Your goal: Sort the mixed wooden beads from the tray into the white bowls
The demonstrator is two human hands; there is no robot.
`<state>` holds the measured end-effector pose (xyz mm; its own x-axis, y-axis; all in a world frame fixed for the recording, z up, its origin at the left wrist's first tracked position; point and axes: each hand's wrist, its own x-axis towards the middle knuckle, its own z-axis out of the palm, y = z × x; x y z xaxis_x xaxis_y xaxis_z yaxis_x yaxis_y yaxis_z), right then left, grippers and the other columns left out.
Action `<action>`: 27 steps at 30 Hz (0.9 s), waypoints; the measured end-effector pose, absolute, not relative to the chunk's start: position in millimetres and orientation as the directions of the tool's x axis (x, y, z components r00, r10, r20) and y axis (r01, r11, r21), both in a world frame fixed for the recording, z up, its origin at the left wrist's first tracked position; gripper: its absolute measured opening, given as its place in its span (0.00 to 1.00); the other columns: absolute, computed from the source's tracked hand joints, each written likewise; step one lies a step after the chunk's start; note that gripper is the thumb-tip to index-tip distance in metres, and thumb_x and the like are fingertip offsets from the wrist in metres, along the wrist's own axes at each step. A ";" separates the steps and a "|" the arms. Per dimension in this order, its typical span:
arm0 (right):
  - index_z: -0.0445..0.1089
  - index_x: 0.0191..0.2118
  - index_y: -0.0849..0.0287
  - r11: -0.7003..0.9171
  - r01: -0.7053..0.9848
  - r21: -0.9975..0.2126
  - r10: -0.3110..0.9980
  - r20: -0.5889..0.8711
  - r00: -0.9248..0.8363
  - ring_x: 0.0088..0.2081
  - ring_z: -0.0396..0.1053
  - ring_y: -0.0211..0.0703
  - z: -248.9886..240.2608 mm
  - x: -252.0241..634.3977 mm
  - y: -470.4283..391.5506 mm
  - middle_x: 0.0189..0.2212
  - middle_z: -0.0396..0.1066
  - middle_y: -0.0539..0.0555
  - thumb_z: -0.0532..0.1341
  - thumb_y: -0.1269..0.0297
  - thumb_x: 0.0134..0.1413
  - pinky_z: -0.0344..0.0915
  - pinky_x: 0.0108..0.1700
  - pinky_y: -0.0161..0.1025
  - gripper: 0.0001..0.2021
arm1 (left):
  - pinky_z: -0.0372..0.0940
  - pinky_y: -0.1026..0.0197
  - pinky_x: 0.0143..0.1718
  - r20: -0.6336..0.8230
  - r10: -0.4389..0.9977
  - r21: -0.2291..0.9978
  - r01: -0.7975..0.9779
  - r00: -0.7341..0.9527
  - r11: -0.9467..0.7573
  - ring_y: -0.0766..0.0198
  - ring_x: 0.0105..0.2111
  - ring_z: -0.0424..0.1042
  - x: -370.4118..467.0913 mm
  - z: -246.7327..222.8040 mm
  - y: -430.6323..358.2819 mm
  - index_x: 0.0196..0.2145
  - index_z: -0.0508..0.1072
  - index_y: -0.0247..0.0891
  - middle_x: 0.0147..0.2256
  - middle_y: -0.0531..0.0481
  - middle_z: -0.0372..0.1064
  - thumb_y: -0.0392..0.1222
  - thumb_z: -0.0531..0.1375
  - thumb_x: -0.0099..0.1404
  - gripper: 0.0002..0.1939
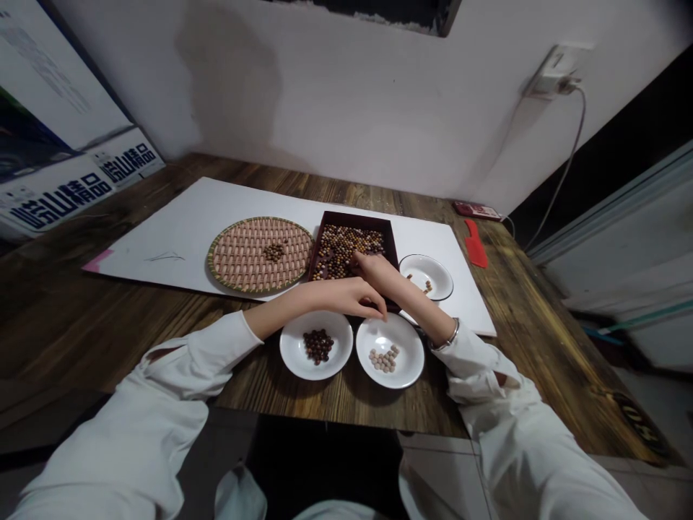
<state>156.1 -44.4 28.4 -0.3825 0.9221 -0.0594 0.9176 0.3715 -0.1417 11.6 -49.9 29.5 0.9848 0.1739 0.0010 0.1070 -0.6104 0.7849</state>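
Observation:
My left hand reaches in from the left, fingers bent down and close together over the rim of a white bowl with pale round beads in it. Whatever its fingertips hold, if anything, is too small to make out. Crossing beyond it, my right hand dips its closed fingertips into a dark red box of mixed brown, yellow and dark beads; anything between them is hidden. Another white bowl, below my left wrist, holds dark brown beads.
Left of the box lies a round woven tray with a few brownish beads. A white dish with several small pieces stands to the right. Farther right are a red comb-like tool and a dark red phone-like object. A white board covers part of the wooden table.

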 end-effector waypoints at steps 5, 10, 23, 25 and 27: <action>0.69 0.47 0.63 0.360 0.896 -0.260 0.927 -0.012 -0.375 0.42 0.73 0.44 24.6 155.7 -41.2 0.41 0.77 0.58 0.53 0.72 0.64 0.60 0.43 0.36 0.10 | 0.64 0.66 0.40 -0.006 0.178 0.787 0.115 0.984 -0.606 0.65 0.40 0.75 11.0 29.9 -49.9 0.46 0.78 0.37 0.44 0.47 0.78 0.43 0.56 0.69 0.14; 0.66 0.38 0.63 0.339 0.724 -0.601 0.908 0.006 -0.420 0.36 0.67 0.38 9.2 159.1 -31.1 0.35 0.73 0.55 0.55 0.71 0.58 0.61 0.40 0.34 0.04 | 0.64 0.66 0.40 -0.025 0.191 0.801 0.134 0.981 -0.584 0.64 0.40 0.75 11.5 29.4 -50.5 0.46 0.79 0.38 0.44 0.48 0.78 0.42 0.57 0.68 0.14; 0.58 0.33 0.58 0.259 0.490 -0.832 0.881 -0.004 -0.472 0.31 0.58 0.36 17.7 160.0 -35.8 0.29 0.62 0.47 0.51 0.64 0.64 0.60 0.37 0.35 0.08 | 0.64 0.65 0.43 -0.031 0.206 0.805 0.147 0.978 -0.575 0.64 0.42 0.75 12.3 28.8 -50.6 0.45 0.79 0.38 0.44 0.48 0.78 0.43 0.57 0.68 0.14; 0.58 0.33 0.58 0.229 0.497 -0.837 0.889 -0.028 -0.457 0.31 0.59 0.36 21.0 158.9 -37.2 0.29 0.62 0.48 0.49 0.64 0.66 0.61 0.37 0.35 0.09 | 0.64 0.65 0.42 -0.026 0.203 0.806 0.140 0.979 -0.574 0.63 0.42 0.75 12.3 28.4 -50.5 0.46 0.79 0.38 0.44 0.48 0.78 0.43 0.57 0.68 0.13; 0.59 0.33 0.58 0.213 0.495 -0.842 0.887 -0.046 -0.460 0.32 0.60 0.36 24.6 158.2 -38.4 0.30 0.63 0.48 0.49 0.64 0.67 0.61 0.38 0.35 0.09 | 0.64 0.64 0.43 -0.022 0.200 0.805 0.136 0.980 -0.578 0.63 0.42 0.75 12.4 28.3 -50.4 0.45 0.78 0.38 0.44 0.47 0.78 0.42 0.57 0.68 0.13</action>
<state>158.2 -38.4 24.6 -0.4599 0.8868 -0.0457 0.4950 0.2133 -0.8423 12.4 -50.4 28.3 0.9796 0.2000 -0.0222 0.1361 -0.5776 0.8049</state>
